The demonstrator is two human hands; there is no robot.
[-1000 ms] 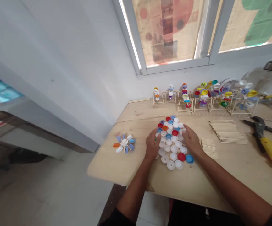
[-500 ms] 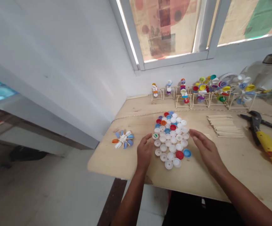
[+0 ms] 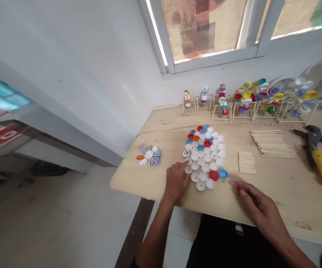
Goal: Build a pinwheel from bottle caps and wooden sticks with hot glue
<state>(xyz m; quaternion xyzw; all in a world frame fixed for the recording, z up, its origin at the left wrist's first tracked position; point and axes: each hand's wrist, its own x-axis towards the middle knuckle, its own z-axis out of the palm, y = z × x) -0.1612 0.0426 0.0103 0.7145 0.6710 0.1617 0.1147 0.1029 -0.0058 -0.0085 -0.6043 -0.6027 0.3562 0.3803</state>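
A patch of bottle caps point(image 3: 205, 154), mostly white with some red, blue and orange ones, lies flat on the wooden tabletop point(image 3: 275, 190). My left hand point(image 3: 176, 180) rests at the patch's near-left edge, fingers loosely spread, fingertips touching the nearest white caps. To the right of the caps, near a blue cap point(image 3: 223, 173), my right hand point(image 3: 257, 203) lies flat on the wood. Its fingers are stretched out and hold nothing.
A small cap pinwheel point(image 3: 149, 156) lies at the table's left. Two stacks of wooden sticks point(image 3: 271, 143) sit to the right of the caps. Finished stick-and-cap models point(image 3: 247, 102) line the wall under the window. Black pliers and a yellow tool point(image 3: 321, 160) lie far right.
Both hands have drawn back from on top of the caps toward me. The right hand has moved right and down onto bare wood; the left sits at the patch's near-left edge.
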